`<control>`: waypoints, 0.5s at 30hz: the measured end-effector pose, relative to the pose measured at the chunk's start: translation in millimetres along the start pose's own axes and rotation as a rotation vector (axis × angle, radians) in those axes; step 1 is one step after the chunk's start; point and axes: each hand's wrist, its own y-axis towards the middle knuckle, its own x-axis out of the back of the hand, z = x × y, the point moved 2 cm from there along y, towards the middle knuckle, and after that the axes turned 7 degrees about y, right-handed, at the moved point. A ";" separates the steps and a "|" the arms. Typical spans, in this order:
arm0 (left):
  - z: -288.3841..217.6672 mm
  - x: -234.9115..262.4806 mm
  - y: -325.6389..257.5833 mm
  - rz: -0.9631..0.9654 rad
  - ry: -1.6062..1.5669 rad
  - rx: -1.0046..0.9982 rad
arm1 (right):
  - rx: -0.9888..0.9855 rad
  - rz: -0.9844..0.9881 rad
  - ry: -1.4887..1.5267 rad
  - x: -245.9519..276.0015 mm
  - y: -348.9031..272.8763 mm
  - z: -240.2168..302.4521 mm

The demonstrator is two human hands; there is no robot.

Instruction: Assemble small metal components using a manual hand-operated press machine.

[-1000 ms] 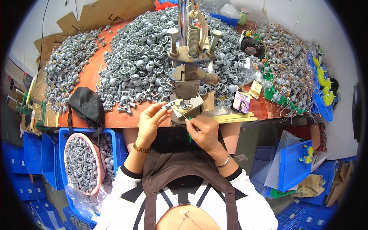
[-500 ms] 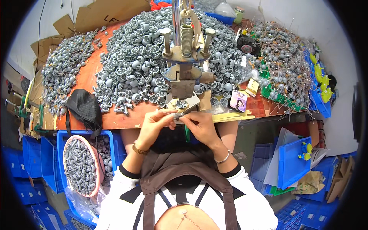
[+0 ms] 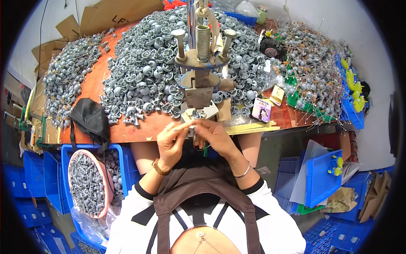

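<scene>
Hands meet (fingers touching) below the press.

Views: one, the head view; no second view shares any part of the scene.
Mounting: worn on the person's head, the left of two side-by-side cameras.
Direction: faces down and forward over the person's chest toward the orange table.
Lens: wide fisheye; the picture sits in a dark circular rim and straight edges bend toward it.
Orientation: upright, not mirrored; picture left is the person's left.
Nearness: close to the left hand and right hand, which meet near the centre; the forearms enter from the lower edge.
Centre field: the metal press stand rises just beyond the hands.
Outer field: blue bins lie low at the left.
</scene>
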 end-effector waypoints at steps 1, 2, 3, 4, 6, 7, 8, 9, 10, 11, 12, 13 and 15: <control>-2.8 -1.6 0.0 0.035 -0.010 0.030 | 0.003 -0.006 0.000 1.3 -0.4 -1.3; -4.2 -3.3 -0.6 0.070 -0.020 0.060 | 0.052 -0.049 0.004 4.8 -0.7 -3.2; 2.7 -1.5 -3.0 0.055 -0.063 0.097 | 0.102 -0.092 0.009 8.3 -0.8 -4.7; 8.5 -0.1 -7.8 -0.044 -0.224 0.208 | 0.103 -0.098 0.008 10.5 -0.8 -5.3; 15.8 4.6 -10.9 -0.217 -0.537 0.347 | 0.242 -0.211 0.020 17.7 -0.1 -3.3; 17.7 6.3 -6.9 -0.302 -0.645 0.412 | 0.259 -0.209 -0.004 20.6 1.8 -5.1; 19.9 8.2 -3.9 -0.388 -0.752 0.478 | 0.259 -0.214 -0.005 21.9 1.7 -5.6; 26.5 11.2 -5.2 -0.353 -0.782 0.477 | 0.312 -0.211 -0.213 20.3 1.5 -3.4; 23.9 8.0 -3.4 -0.348 -0.785 0.478 | 0.365 -0.207 -0.424 18.5 2.5 -1.2; 18.1 5.1 -1.0 -0.400 -0.723 0.466 | 0.512 -0.182 -0.488 23.2 10.6 -10.2; 12.6 2.3 0.7 -0.451 -0.660 0.454 | 0.513 -0.186 -0.489 24.4 10.5 -13.6; 7.0 0.5 0.0 -0.424 -0.623 0.338 | 0.395 -0.137 -0.209 20.7 9.9 -13.8; -11.6 -7.6 4.5 -0.372 0.002 -0.090 | 0.272 -0.088 0.070 18.1 8.5 -11.8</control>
